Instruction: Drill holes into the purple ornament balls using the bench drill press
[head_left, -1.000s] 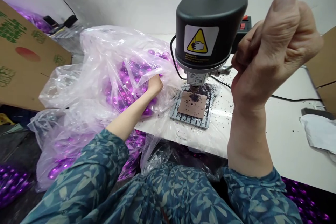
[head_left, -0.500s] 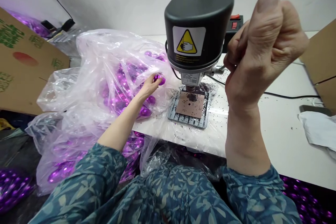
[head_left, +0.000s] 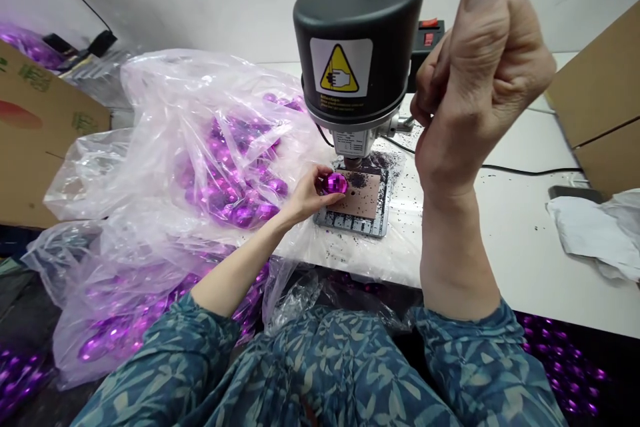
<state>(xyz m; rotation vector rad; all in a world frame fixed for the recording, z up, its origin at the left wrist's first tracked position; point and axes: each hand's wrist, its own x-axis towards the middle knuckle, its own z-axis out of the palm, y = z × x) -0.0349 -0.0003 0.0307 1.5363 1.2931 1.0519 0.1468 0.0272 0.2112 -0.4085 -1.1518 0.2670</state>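
Note:
My left hand [head_left: 306, 195] pinches a shiny purple ball [head_left: 334, 183] and holds it at the left edge of the brown plate [head_left: 363, 185] on the grey base of a black bench drill [head_left: 357, 40]. The ball sits just left of the drill bit [head_left: 353, 161]. My right hand [head_left: 475, 80] is raised beside the drill head, fingers curled tight with the thumb up, gripping the drill's side lever, which is mostly hidden behind the fingers. A clear plastic bag [head_left: 200, 140] full of purple balls lies to the left on the white table [head_left: 525, 240].
Dark shavings are scattered around the drill base. A cardboard box [head_left: 35, 127] stands at far left and another [head_left: 600, 107] at far right. White cloth [head_left: 595, 233] lies on the table at right. A black cable [head_left: 530, 170] crosses the table. More purple balls lie on the floor.
My left hand has come out of the bag with one purple ball and carried it right to the drill plate. The right hand has stayed raised at the lever.

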